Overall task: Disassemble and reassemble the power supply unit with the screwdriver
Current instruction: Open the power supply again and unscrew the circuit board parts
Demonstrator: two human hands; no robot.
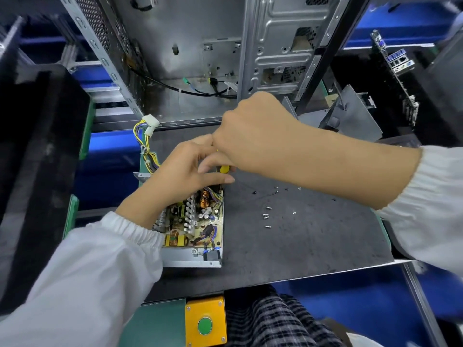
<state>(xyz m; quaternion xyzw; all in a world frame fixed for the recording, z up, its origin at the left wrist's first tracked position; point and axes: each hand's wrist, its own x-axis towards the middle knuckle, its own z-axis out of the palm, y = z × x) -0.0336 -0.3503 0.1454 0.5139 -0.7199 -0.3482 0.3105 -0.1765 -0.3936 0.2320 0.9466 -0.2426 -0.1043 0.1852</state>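
The power supply unit (193, 231) lay opened on the dark mat (313, 241), its circuit board exposed inside the metal housing. The screwdriver (223, 168) was gripped by the right hand (253, 136) above the unit's far edge; the left hand (185, 171) rested there, fingers relaxed. Loose screws (267, 216) lay to the right.

— What colours do I have on the desk (313, 246)?

— Dark grey. The power supply unit (193, 229) at seven o'clock has a yellowish board with copper-orange coils; its wires (147, 149) are yellow, purple and black. I see a yellow screwdriver (223, 168) handle.

— And at six?

— An orange-yellow box (206, 321) with a green button; black-and-white plaid cloth (278, 321) beside it.
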